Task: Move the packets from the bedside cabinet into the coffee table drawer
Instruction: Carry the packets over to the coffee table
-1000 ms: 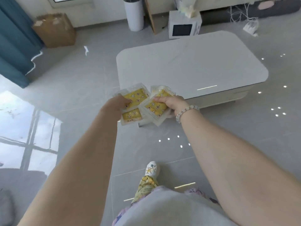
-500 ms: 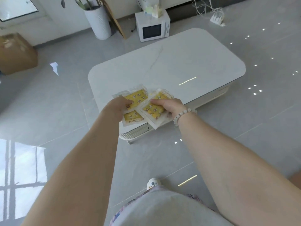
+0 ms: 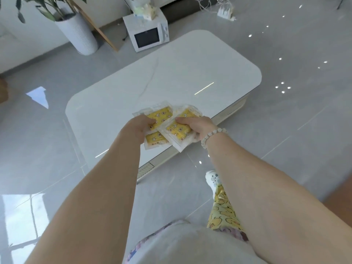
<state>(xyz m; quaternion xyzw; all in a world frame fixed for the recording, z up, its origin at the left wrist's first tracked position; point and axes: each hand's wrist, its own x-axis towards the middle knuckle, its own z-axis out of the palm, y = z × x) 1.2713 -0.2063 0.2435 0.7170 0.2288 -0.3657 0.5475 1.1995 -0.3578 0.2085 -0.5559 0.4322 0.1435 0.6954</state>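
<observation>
Clear crinkly plastic packets [image 3: 165, 126], flat rectangles with yellow printed fill, fanned over the glossy white round-cornered coffee table [image 3: 171, 77], near its 6 o'clock edge; left hand [image 3: 138, 128] grips their 9 o'clock side, right hand [image 3: 196, 128] pinches the 3 o'clock side.

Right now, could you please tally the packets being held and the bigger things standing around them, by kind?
yellow packets: 3 visible, split between both hands; others may be hidden behind
coffee table: 1
microwave: 1
potted plant: 1
Total: 6, counting only the visible packets
</observation>
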